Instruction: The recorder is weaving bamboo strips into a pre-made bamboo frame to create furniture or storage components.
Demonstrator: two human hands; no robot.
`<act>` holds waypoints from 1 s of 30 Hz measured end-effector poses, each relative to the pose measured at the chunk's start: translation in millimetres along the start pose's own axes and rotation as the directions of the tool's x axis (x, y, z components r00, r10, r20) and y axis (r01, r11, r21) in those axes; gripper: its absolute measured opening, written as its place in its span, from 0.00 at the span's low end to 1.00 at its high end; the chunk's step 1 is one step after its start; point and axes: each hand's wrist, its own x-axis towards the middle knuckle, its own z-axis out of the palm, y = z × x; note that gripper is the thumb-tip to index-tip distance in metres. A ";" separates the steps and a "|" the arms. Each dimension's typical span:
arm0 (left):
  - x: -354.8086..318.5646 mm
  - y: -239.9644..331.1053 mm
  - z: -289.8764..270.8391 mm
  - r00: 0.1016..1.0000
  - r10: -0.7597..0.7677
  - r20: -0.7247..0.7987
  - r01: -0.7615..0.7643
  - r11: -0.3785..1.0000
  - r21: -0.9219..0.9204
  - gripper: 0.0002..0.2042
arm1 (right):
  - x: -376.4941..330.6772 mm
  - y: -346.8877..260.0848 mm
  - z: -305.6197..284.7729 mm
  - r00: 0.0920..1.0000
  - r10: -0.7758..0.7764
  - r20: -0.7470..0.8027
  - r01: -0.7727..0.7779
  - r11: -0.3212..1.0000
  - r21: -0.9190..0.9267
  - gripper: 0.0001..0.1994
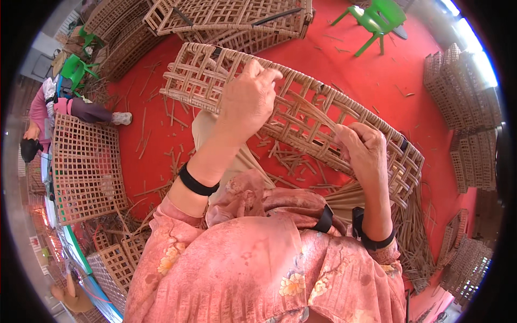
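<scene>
Woven basket [309, 82], long and shallow with a wrapped rim, lies aslant in front of the person, over the lap, its left end farther away than its right. At its near side, the right hand [363, 142] has its fingers curled tight, thumb against them, clamped on the end of a flat tan strip [316, 111] that runs up leftward across the openwork. The left hand [247, 99] is over the left half of the basket, fingers bent by the rim; whether they grip anything, I cannot tell. A black wristband [198, 181] circles the left forearm, and another dark band sits on the right one. Below spreads a pink, flower-printed garment [242, 264].

Short cut scraps [293, 161] are strewn on the red floor [398, 70] just beyond the lap, and a bundle of long strips [417, 237] lies at the lower right. Farther out, a larger woven piece [231, 21] stands at the top, near a green chair [379, 20]. Stacked baskets [460, 89] line the right side. On the left, a latticed panel [86, 167] leans beside another person [89, 110] in dark trousers.
</scene>
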 end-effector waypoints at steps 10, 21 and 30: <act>16.1 -12.4 -9.5 0.964 -0.108 0.242 0.137 0.984 -0.110 0.08 | -1.6 3.6 5.2 1.000 -0.007 -0.026 0.007 1.000 -0.022 0.16; 10.9 -35.9 -4.7 0.975 -0.223 -0.014 0.214 0.949 -0.232 0.07 | 23.2 -25.8 18.6 0.976 -0.215 0.029 0.217 0.967 -0.132 0.13; 2.5 -31.0 -4.1 0.998 -0.043 -0.048 0.049 0.990 0.129 0.05 | 35.7 -31.3 16.5 0.985 -0.163 0.055 0.167 0.983 -0.075 0.13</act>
